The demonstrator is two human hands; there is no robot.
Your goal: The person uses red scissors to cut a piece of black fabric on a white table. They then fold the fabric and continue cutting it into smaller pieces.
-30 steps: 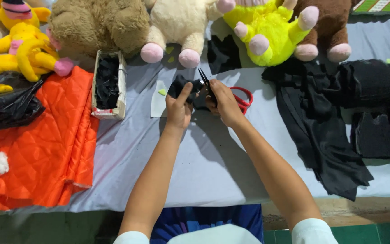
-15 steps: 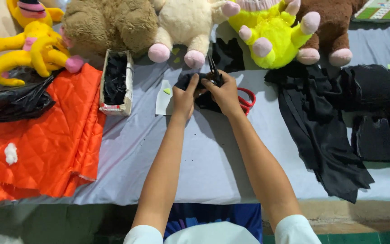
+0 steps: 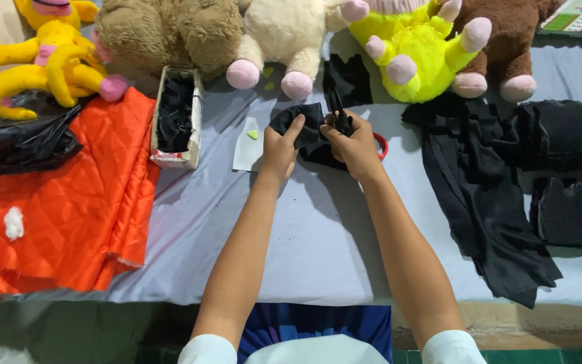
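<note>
My left hand pinches a piece of black fabric and holds it up over the grey table cloth. My right hand is closed around the handles of black scissors, whose blades point away from me and meet the fabric's edge. More black fabric lies under both hands. A red ring-shaped object shows just right of my right hand.
A white paper piece lies left of my hands, beside a small cardboard box of black scraps. Orange quilted fabric and a black bag lie left. Plush toys line the far edge. Black cloth piles lie right.
Both hands kept working the black fabric and scissors near the table's far side. The view shifted, so everything sits slightly further right and lower in the frame.
</note>
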